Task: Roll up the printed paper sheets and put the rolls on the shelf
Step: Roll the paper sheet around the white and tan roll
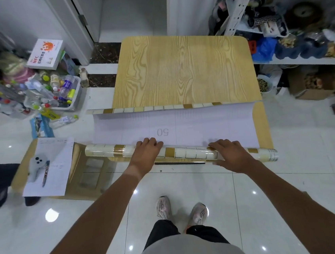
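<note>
On the wood-grain worktop [181, 67], the left hand [146, 151] rests on the tile-printed roll [185, 151], fingers curled over its top. The right hand [230, 153] presses the same roll, fingers spread nearly flat. The unrolled sheet [174, 124] lies beyond, white side up.

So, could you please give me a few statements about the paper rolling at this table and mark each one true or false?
1. Both hands rest on the tile-printed roll. True.
2. The sheet is fully rolled up. False: much of it still lies flat on the wooden table, white backing up.
3. The backing shows the number 50. True.
4. The left hand holds the pen. False: the pen lies on a paper form to the left.
5. The right hand is off the roll. False: it lies on it.
</note>
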